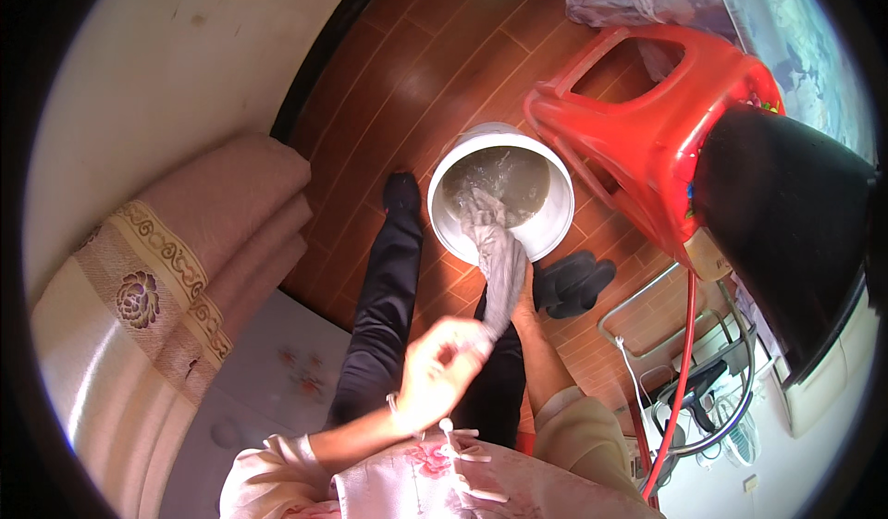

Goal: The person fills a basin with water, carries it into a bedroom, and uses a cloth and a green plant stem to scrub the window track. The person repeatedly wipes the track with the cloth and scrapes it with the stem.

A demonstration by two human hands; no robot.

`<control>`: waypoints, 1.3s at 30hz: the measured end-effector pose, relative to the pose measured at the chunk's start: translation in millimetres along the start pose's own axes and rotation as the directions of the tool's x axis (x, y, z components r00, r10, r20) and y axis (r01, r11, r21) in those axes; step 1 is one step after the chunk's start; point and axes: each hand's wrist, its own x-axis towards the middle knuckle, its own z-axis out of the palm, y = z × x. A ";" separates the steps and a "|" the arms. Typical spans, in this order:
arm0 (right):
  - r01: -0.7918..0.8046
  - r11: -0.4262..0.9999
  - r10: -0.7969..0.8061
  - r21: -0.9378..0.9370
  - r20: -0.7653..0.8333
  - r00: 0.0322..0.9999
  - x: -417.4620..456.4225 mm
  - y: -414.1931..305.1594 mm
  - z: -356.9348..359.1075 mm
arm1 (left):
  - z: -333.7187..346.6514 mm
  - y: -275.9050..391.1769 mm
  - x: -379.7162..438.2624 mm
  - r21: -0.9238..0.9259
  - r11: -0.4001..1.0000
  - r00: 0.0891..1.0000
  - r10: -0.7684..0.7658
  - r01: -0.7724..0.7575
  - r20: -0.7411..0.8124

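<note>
A wet grey cloth (503, 259) stretches up from a white bucket (569, 207) that stands between and beyond the person's legs. Cloudy brownish water (513, 172) lies in the bucket, and the cloth's far end hangs into it. My left hand (440, 370) is closed on the cloth's near end, above the lap. Just outside the bucket's near rim, my right hand (526, 297) grips the cloth's middle from the right side; its fingers are mostly hidden behind the cloth.
A red plastic stool (624, 130) stands right of the bucket, with a black object (777, 234) beside its seat. Dark slippers (576, 283) lie on the wood-look floor (402, 89). Patterned curtains (159, 290) hang at left. A metal-framed rack (735, 415) is at lower right.
</note>
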 end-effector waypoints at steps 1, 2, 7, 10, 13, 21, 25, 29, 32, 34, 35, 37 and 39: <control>0.046 0.983 -0.045 0.176 -0.006 0.999 4.4 6.0 -17.3 | -4.5 -22.8 11.8 0.004 0.999 0.997 0.033 -0.032 -0.075; 0.333 0.800 -0.343 -0.500 0.075 0.936 3.8 15.7 -32.5 | -7.5 -34.8 28.6 0.108 0.993 0.987 0.071 -0.055 -0.145; 0.416 0.535 -0.479 -0.735 0.141 0.866 -21.3 -0.6 -11.2 | -38.3 -100.7 104.1 -0.078 0.971 0.933 -0.237 0.224 -0.272; 0.465 0.297 -0.490 -0.834 0.285 0.824 -49.1 -9.8 2.8 | -31.1 -101.2 140.3 -0.288 0.791 0.820 -0.571 0.540 -0.029; 0.533 0.198 -0.474 -0.822 0.396 0.787 -79.8 -17.6 30.7 | -35.3 -137.3 172.3 -0.511 0.633 0.800 -0.560 0.581 0.217; 0.272 0.855 -0.242 -0.442 0.124 0.962 -97.6 -33.3 22.3 | -13.1 -147.0 166.4 -0.561 0.662 0.851 -0.498 0.497 0.167; 0.200 0.948 -0.207 -0.247 -0.004 0.978 -61.4 -33.9 -0.8 | -15.6 -153.2 152.5 -0.605 0.676 0.874 -0.482 0.422 0.071; 0.211 0.976 -0.215 -0.050 -0.096 0.972 -26.5 -30.9 -15.8 | -0.9 -132.2 135.9 -0.609 0.647 0.852 -0.514 0.459 0.096; 0.176 0.982 -0.185 -0.073 -0.147 0.972 -9.2 -27.3 -15.8 | 6.5 -104.4 128.7 -0.652 0.560 0.823 -0.537 0.511 0.184; 0.079 0.995 -0.071 0.062 -0.130 0.989 -1.6 -29.3 -8.1 | 4.7 -99.6 123.3 -0.644 0.580 0.850 -0.472 0.499 0.234; 0.030 0.991 -0.015 0.129 -0.116 0.993 -1.1 -31.1 -3.8 | 3.1 -101.4 121.4 -0.609 0.602 0.849 -0.455 0.517 0.270; -0.074 0.968 0.054 0.239 0.088 0.995 -3.0 -37.8 -2.0 | -0.6 -103.7 116.8 -0.534 0.649 0.840 -0.421 0.542 0.341; -0.183 0.939 0.079 0.293 0.333 0.939 5.0 -40.3 -12.2 | 0.4 -95.8 111.1 -0.485 0.681 0.831 -0.381 0.548 0.404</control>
